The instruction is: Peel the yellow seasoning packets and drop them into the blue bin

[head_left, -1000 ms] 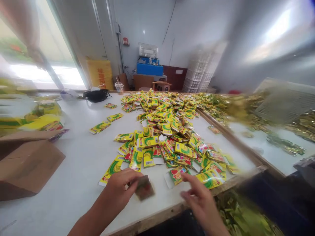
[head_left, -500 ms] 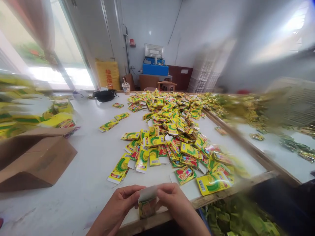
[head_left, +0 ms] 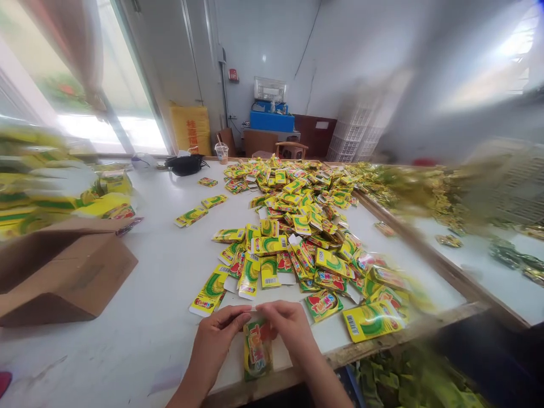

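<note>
hands (head_left: 215, 337) now together on small box (head_left: 257, 352) at white table (head_left: 164, 277), grey wall (head_left: 340, 51) beyond

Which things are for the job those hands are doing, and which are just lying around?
Seem to belong to the job:
the small box, held by the left hand and right hand
the heap of similar boxes

Probably just lying about:
the drink cup
the black bag
the yellow sack

Stacked white crates (head_left: 349, 136) stand right of a blue box (head_left: 272, 121) and drink cup (head_left: 221, 153).
</note>
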Demonstrator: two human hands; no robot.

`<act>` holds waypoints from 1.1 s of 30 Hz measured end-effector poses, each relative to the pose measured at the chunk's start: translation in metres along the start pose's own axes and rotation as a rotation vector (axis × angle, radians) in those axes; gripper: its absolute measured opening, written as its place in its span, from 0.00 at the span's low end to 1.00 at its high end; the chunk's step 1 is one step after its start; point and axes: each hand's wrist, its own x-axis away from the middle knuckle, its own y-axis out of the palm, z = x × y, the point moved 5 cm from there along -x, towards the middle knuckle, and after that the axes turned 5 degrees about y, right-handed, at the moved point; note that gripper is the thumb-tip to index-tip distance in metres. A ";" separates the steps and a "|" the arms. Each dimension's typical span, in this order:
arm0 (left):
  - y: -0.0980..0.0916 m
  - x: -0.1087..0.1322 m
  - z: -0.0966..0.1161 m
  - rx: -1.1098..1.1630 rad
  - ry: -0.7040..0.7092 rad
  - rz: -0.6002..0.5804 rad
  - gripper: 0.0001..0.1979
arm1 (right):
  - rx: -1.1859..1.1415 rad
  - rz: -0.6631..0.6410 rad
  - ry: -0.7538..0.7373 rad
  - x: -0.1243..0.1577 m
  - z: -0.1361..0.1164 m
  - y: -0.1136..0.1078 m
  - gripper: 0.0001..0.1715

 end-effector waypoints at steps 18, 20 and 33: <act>0.005 0.008 0.016 -0.024 0.000 -0.065 0.14 | 0.045 -0.093 -0.055 0.009 -0.001 -0.014 0.15; 0.009 0.007 0.019 -0.044 -0.028 -0.109 0.12 | 0.020 -0.089 -0.042 0.009 -0.002 -0.014 0.13; 0.012 0.017 0.014 -0.184 0.326 -0.168 0.17 | 0.166 -0.060 -0.137 0.008 -0.013 -0.027 0.04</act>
